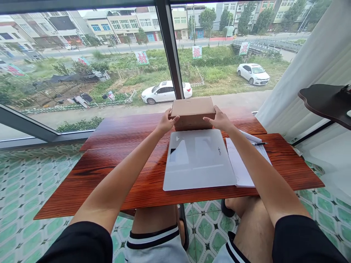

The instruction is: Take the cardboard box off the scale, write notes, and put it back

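A closed brown cardboard box stands at the far side of the wooden table, behind a closed silver laptop. My left hand grips the box's left side, its thumb on the front face. On the opposite side my right hand holds the box the same way, thumb in front and fingers along the side. Whether the box rests on the table or is slightly raised, I cannot tell. The laptop lies flat, lid down, just nearer to me than the box.
Right of the laptop lies an open notebook with a pen on it. The reddish wooden table reaches up to a large window. A dark shelf juts in at the right, beside a white curtain.
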`<act>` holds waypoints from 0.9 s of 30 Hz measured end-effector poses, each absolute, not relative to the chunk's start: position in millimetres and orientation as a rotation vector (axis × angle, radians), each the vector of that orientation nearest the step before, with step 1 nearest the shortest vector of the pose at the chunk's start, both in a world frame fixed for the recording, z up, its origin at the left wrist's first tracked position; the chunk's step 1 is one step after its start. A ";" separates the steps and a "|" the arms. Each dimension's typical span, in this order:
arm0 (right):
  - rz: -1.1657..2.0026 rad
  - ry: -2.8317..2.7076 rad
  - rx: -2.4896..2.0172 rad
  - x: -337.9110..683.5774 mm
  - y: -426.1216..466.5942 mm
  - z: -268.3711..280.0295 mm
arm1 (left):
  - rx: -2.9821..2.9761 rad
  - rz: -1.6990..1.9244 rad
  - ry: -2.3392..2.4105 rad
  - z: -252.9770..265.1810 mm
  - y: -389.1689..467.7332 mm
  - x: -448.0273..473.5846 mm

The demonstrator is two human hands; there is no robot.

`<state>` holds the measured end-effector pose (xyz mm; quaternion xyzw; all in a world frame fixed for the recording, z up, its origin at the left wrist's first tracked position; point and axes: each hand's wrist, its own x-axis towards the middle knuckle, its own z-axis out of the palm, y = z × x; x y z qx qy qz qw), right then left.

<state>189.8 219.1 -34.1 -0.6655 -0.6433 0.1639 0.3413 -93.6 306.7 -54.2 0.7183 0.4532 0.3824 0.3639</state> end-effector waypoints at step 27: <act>-0.178 -1.899 -2.316 290.2 36.9 -50.1 | 3.510 0.743 -0.329 -53.9 19.1 71.1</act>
